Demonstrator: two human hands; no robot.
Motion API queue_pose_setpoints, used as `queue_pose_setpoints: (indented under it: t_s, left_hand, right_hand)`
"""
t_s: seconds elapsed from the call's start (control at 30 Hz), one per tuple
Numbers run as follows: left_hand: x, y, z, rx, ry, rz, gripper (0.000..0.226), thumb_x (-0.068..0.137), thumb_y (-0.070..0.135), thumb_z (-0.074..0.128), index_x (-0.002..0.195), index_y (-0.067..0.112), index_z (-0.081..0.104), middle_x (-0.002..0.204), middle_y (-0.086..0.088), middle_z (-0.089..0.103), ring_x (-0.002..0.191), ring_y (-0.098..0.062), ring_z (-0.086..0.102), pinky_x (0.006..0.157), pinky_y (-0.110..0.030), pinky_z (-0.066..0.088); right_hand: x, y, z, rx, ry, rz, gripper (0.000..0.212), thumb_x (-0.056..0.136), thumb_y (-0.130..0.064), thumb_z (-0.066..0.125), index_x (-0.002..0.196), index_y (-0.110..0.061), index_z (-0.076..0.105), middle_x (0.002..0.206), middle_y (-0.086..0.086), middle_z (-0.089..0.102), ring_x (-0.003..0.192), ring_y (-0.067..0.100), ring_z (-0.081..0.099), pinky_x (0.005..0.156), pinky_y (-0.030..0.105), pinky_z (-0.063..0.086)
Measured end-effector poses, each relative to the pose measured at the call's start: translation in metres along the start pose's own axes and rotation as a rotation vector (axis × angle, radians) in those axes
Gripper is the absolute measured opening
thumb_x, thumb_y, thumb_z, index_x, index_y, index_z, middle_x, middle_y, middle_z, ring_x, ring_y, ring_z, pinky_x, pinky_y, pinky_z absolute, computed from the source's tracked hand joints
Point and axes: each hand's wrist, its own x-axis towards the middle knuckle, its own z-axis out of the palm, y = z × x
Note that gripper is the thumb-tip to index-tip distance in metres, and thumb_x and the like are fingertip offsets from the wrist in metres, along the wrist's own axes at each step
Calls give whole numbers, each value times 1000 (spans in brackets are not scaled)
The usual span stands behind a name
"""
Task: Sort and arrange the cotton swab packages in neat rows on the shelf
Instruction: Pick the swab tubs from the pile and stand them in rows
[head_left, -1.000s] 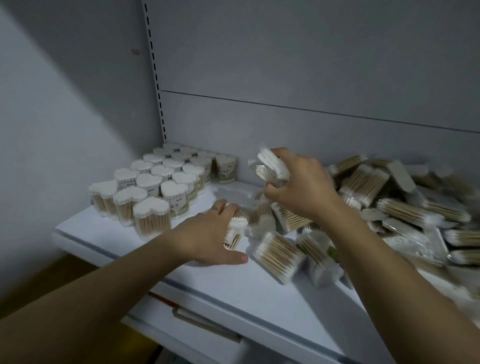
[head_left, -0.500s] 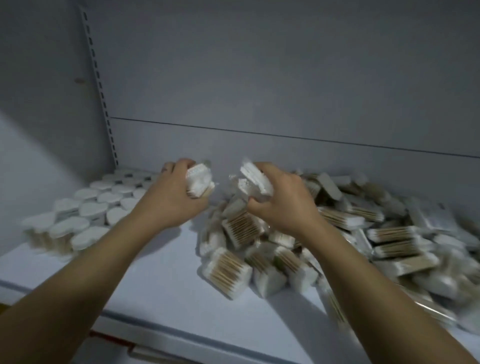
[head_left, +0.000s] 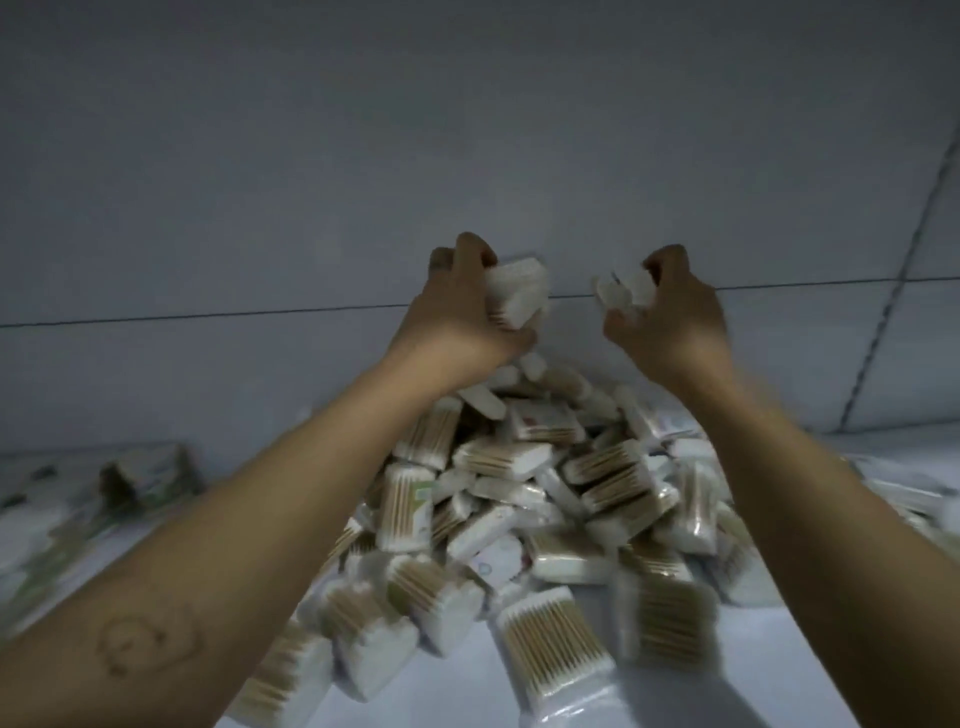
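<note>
A loose heap of flat rectangular cotton swab packages (head_left: 545, 493) covers the middle of the white shelf (head_left: 457, 696). Both my hands are raised above the back of the heap, near the rear wall. My left hand (head_left: 462, 312) grips a white swab package (head_left: 519, 291). My right hand (head_left: 670, 317) holds another swab package (head_left: 621, 291), fingers curled round it. The two held packages are apart, with a gap between them. The view is blurred.
Grey back panels rise behind the heap, with a slotted upright (head_left: 893, 301) at the right. A few dark blurred packs (head_left: 140, 473) lie at the shelf's left. More flat packs (head_left: 914, 499) trail off to the right edge.
Both hands have lifted higher and moved right over the heap, each still holding a package. The view swung right, so the heart-shaped boxes at the left are out of sight.
</note>
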Motion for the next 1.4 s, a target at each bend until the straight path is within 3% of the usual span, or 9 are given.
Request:
queue_pose_setpoints:
  t_s: [0.07,0.17,0.37,0.57,0.77,0.87,1.0,1.2,1.4]
  left_hand:
    - [20,14,26,-17,21,68,58,69,37,78,113,28,41,122,1,34,84,-15,55,69,-28,48]
    - [38,22,66,98,-74,89,61,75,40,75,127,23,48,136,-9,29,108,-29,50,89,-39,49]
    - [40,6,114,675,-332,173,81,87,69,44,152,30,14,143,-9,45,131,-30,35,103,-48,26]
    - [30,9,82,603,-454,155,113,75,79,52,151,32,-18,162,-7,2,147,-29,5,113,-53,12]
    - [-24,-25,1,585,-269,275,86,82,61,56,152,27,20,160,-4,12,144,-25,10,111,-48,18]
    - [-66,-54,-37,650,-236,180,77,82,55,60,147,26,32,157,-6,22,142,-27,17,107,-49,25]
    - [-117,-82,-62,671,-259,-24,67,83,56,58,140,25,39,150,-5,32,136,-26,25,104,-45,28]
    - [-177,-94,-60,577,-206,-165,51,86,54,55,130,28,49,133,1,47,125,-22,36,98,-39,33]
    - [-200,-98,-53,508,-276,-166,46,88,55,50,128,34,46,134,8,46,131,-17,31,110,-41,23]
  right_hand:
    - [8,20,2,-258,-341,83,65,78,-47,70,132,-23,42,134,12,51,109,28,55,89,42,47]
    - [-3,37,7,-463,-654,163,97,76,-74,56,152,-31,15,161,8,9,146,30,11,116,57,12]
    - [-44,51,-21,-295,-344,62,86,84,-61,56,152,-28,17,159,11,15,146,29,14,115,57,16]
    - [-78,9,-34,-278,-253,-50,78,86,-55,57,150,-30,21,159,8,15,145,27,13,118,52,13]
    - [-120,-56,-5,-161,-259,-269,69,84,-47,59,144,-24,37,152,9,29,142,24,19,116,48,17]
    - [-139,-83,20,-127,-341,-364,61,84,-46,60,138,-23,45,144,5,41,136,23,32,116,46,17]
    - [-153,-112,63,-193,-558,-405,53,83,-51,57,130,-26,50,129,0,53,122,23,47,108,38,26]
    - [-165,-128,116,-335,-537,-280,57,84,-58,56,124,-20,44,126,7,45,114,31,52,85,40,44]
    - [-175,-124,127,-314,-472,-293,52,82,-43,65,119,-18,39,123,7,41,106,32,55,68,35,37]
